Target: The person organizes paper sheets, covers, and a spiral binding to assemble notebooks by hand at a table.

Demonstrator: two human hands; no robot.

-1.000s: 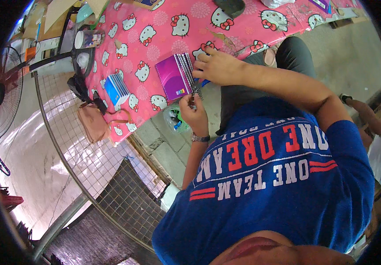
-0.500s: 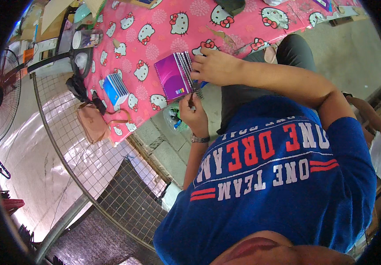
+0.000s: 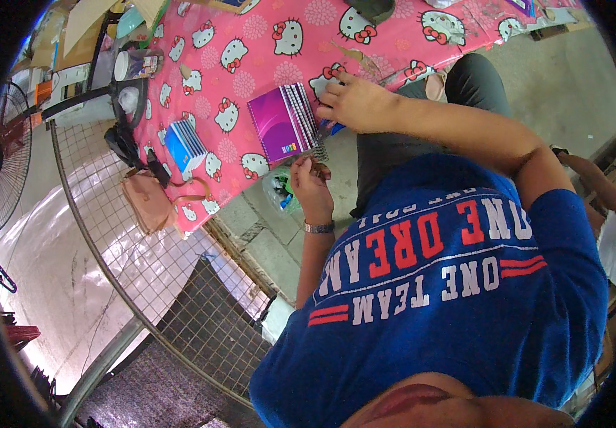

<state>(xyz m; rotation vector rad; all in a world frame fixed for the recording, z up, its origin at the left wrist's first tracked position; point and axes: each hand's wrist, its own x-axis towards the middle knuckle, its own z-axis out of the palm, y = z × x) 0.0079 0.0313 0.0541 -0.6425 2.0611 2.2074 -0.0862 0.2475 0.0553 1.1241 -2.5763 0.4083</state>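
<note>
A fanned stack of purple spiral notebooks lies at the near edge of the pink table, with their bound edges stepped toward the right. Just right of the stack, my right hand has its fingers bent over a blue item, mostly hidden beneath them. My left hand is below the stack's near right corner, palm up with curled fingers. Close to its fingertips shows a wire coil; whether the fingers grip it is hard to see. A smaller stack of blue notebooks sits to the left.
A pink cartoon-print cloth covers the table. At its left edge are a clear jar, a black strap-like item and a tan bag. A wire mesh rack and a fan stand at the left.
My right hand has shifted right, away from the purple notebooks' bound edges, uncovering more of them. My left hand has dropped slightly, and its fingers have moved off the stack's corner.
</note>
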